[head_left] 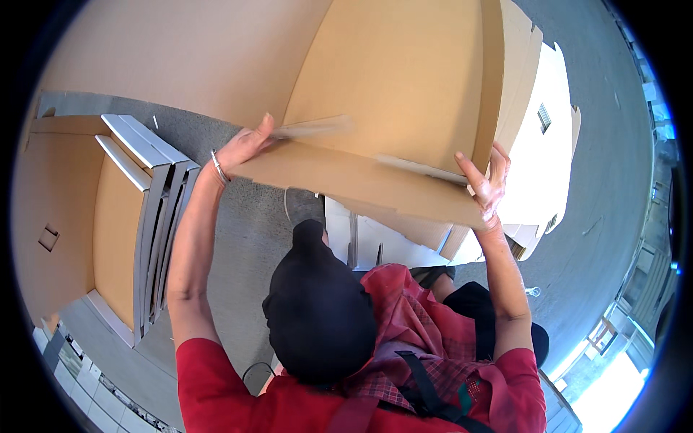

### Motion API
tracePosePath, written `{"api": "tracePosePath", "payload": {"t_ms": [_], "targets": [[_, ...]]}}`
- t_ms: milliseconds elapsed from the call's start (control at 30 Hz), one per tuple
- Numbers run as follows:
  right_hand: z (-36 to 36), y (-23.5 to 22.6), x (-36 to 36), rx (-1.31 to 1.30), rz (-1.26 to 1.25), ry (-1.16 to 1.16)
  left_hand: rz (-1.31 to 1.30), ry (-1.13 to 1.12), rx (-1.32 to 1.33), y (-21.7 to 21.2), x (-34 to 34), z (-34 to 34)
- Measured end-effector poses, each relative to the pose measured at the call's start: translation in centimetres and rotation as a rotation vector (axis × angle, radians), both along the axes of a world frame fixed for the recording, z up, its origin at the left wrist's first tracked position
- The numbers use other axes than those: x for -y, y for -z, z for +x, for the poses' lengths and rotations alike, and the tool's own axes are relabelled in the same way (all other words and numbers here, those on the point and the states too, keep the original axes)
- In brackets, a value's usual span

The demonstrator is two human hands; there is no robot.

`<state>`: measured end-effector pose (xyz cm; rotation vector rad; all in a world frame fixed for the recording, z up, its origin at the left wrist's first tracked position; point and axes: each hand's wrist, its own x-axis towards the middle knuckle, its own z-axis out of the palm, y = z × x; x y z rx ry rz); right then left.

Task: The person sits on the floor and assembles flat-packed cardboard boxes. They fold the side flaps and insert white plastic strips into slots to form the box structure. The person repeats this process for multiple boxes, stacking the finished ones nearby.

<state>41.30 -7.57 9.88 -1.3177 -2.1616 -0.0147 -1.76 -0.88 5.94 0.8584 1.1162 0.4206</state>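
A large brown cardboard box [390, 65] lies in front of me, its lid panel raised at the far left. Along its near side runs a folded cardboard flap [361, 184]. My left hand [249, 146] is closed on the left end of that flap, thumb upward and the other fingers largely hidden behind the board. At the near right corner, my right hand [487, 184] grips the board between thumb and fingers. A narrow loose-looking cardboard tab [314, 128], blurred, sticks out beside my left thumb.
Several nested cardboard boxes [148, 231] with white outsides stand on the left. White cardboard sheets [538, 155] lie under and right of the large box. Grey floor [599, 144] stretches along the right. My black-clad knee [317, 310] is below the box.
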Motion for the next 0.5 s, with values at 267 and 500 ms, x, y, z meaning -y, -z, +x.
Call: {"api": "tracePosePath", "payload": {"t_ms": [267,500], "targets": [[-0.3,9.6,4.8,-0.793,-0.504,0.335,0.306,-0.183,0.198,-0.5,0.0,2.5],[-1.5,13.0,6.9,-1.112,-0.626,0.634,0.430,-0.026,0.032,3.3,3.4,3.3]]}}
